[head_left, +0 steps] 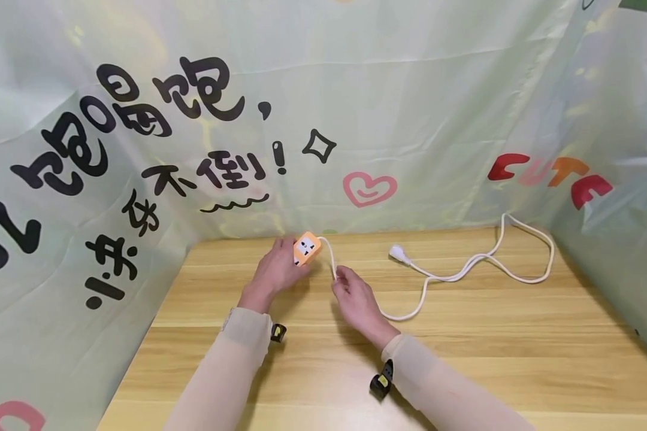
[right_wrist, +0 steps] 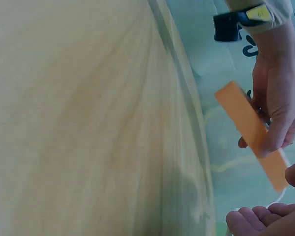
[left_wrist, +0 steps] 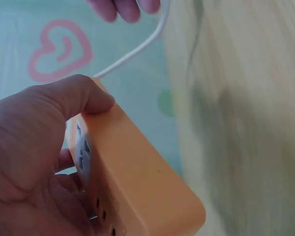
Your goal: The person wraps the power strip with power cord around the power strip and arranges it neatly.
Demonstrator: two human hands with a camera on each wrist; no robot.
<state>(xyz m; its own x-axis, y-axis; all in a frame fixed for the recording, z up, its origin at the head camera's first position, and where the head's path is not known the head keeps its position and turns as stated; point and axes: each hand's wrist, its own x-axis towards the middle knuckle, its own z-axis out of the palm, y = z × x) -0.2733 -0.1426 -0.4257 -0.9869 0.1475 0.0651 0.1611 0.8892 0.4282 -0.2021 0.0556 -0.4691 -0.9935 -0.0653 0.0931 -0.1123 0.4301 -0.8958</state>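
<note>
we found the orange power strip (head_left: 307, 248) just left of centre in the head frame, tilted, socket face toward us. the left grip (head_left: 277, 269) held it, thumb pressed to one side. the right grip (head_left: 358, 302), near centre, had the white cable (head_left: 447, 279) running against its fingers; we could not tell whether they clasped it. the plug (head_left: 396, 252) lay on the tabletop (head_left: 313, 371) right of centre, cable looping farther right.
</note>
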